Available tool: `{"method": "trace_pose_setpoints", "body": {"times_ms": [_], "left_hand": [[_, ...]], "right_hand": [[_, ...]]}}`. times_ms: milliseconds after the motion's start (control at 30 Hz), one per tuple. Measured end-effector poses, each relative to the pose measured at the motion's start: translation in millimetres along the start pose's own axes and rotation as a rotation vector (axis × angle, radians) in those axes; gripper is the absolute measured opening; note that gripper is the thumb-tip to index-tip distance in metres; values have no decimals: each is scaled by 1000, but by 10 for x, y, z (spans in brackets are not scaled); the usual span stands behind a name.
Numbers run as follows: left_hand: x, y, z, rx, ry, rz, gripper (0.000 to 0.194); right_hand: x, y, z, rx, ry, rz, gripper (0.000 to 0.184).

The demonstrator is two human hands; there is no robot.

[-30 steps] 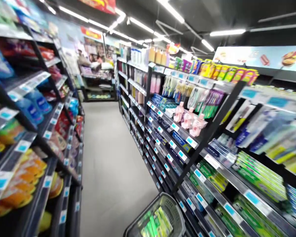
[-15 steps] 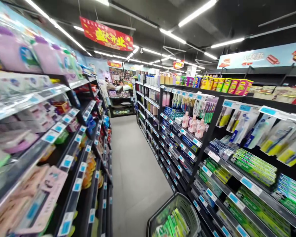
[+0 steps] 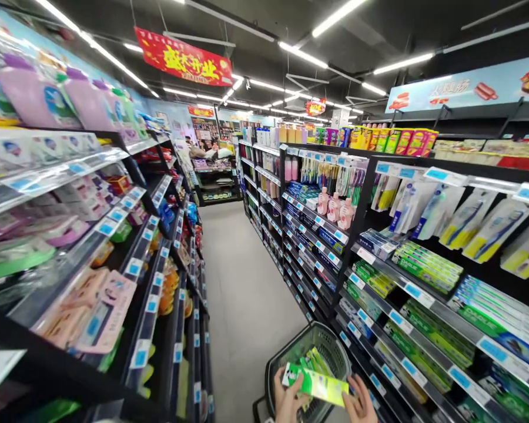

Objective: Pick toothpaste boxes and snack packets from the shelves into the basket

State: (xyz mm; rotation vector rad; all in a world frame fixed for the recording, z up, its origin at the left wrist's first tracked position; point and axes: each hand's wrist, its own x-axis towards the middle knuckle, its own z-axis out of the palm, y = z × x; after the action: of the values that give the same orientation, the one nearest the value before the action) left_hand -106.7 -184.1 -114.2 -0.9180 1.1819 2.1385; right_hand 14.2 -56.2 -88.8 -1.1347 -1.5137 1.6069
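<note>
1. The left hand (image 3: 288,404) rises from the bottom edge, its grip closed on one end of a green-and-yellow box (image 3: 320,385) — thumb laid over the near face, fingers bent round the end.
2. The right hand (image 3: 362,404) comes up opposite, fingers curled and pointing inward, its grip clamped on the box's other end.
3. The box lies lengthwise between the two hands, slightly tilted, its green end at the left hand a little higher in view than its yellow end.
4. Directly beyond and beneath it sits a dark grey basket (image 3: 335,345), its rim running round behind both hands; more green-and-yellow packs (image 3: 318,359) lie inside, partly hidden by the held box.
5. Close to the basket, on the right, stand shelves (image 3: 455,317) with stacked green boxes (image 3: 427,264) and, above them, hanging toothbrush packs (image 3: 496,226).
6. Across the grey floor (image 3: 240,282), the left shelving carries lilac bottles (image 3: 35,94) along its top — well apart from the hands.
7. A red banner (image 3: 183,56) hangs overhead.
</note>
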Motion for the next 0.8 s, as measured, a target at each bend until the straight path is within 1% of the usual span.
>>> {"method": "trace_pose_setpoints", "body": {"times_ms": [67,133,167,200,233,300,400,500,567,633,733,800], "left_hand": [[-125,-32,-85,-1,-24,21,75],[-271,-9,-127,0,-83,23,76],[-343,20,-124,5,-134,16,76],[-409,56,-103,11,-203,9,76],[-468,93,-64,24,-245,-13,76],[-562,150,55,64,-297,-38,79],[-665,160,271,93,-413,-51,78],[-772,113,416,123,-525,-52,70],[-849,80,444,149,-602,-63,63],[-919,52,428,165,-647,-117,56],[-997,25,350,163,-638,-253,47],[-1023,26,274,138,-636,-311,43]], "right_hand": [[-14,72,-138,24,36,108,64],[-63,42,-250,4,29,199,63],[-109,-9,-297,-11,29,211,60],[-169,-77,-338,-20,37,194,58],[-240,-157,-372,-21,47,156,56],[-391,-317,-425,-18,48,61,56],[-569,-476,-495,-46,30,-48,72],[-678,-513,-609,-80,84,-70,84],[-747,-503,-711,-78,128,-72,85],[-827,-493,-815,-61,171,-78,83],[-965,-508,-939,-32,209,-90,80],[-1056,-530,-985,-9,209,-102,78]]}}
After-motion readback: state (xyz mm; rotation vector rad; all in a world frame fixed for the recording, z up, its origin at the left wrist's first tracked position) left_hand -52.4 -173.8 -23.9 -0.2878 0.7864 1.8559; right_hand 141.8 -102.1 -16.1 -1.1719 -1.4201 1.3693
